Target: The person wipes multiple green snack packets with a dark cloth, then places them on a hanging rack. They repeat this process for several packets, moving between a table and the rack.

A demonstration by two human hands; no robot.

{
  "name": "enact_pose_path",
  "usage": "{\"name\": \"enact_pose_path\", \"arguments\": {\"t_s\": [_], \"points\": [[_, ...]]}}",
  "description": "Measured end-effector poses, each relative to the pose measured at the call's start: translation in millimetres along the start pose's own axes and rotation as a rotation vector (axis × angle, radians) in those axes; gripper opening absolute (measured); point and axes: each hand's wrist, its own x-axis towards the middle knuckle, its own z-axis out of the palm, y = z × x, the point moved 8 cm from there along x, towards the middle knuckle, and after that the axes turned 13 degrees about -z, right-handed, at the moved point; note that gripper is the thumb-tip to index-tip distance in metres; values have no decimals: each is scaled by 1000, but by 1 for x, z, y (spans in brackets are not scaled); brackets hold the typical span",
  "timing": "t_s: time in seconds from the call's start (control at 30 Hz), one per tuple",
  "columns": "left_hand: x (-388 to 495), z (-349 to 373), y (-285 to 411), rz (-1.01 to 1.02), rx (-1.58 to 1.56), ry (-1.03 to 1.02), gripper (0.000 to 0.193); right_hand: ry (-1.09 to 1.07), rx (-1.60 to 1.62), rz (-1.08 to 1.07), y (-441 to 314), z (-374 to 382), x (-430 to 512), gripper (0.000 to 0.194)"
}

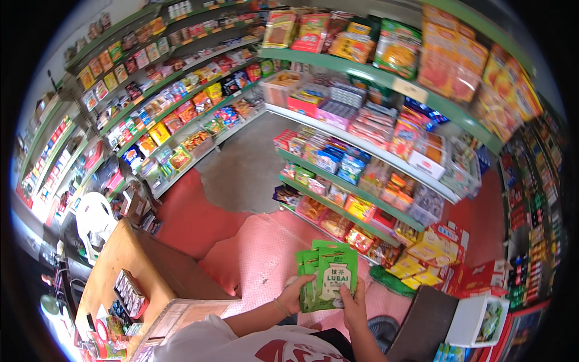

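Several flat green snack packets are fanned out in front of my body, with printed writing on their fronts. Around the left edge of the fan my left hand is closed, its thumb on the rear packets. At the right, my right hand grips the front packet with the thumb across its lower face. A thin band circles my left wrist. Beyond the packets stands a green shelf unit full of bagged and boxed snacks.
A wooden counter with small goods lies to the left, near a white plastic chair. More stocked shelves line the far left. Yellow cartons, a dark bench and a white foam box stand at the right.
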Motion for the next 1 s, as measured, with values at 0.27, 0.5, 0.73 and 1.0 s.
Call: {"name": "enact_pose_path", "arguments": {"t_s": [0.27,0.5,0.73,1.0], "points": [[-92,-81,155,368,-80,24,41,-299,-86,108,75,185,99,25],[-174,-169,276,551,-265,198,52,-597,86,420,125,362,173,30],[-186,-205,382,635,-388,197,52,-676,37,352,153,439,268,41],[-224,-204,558,917,-440,138,48,-604,201,122,127,496,441,46]]}}
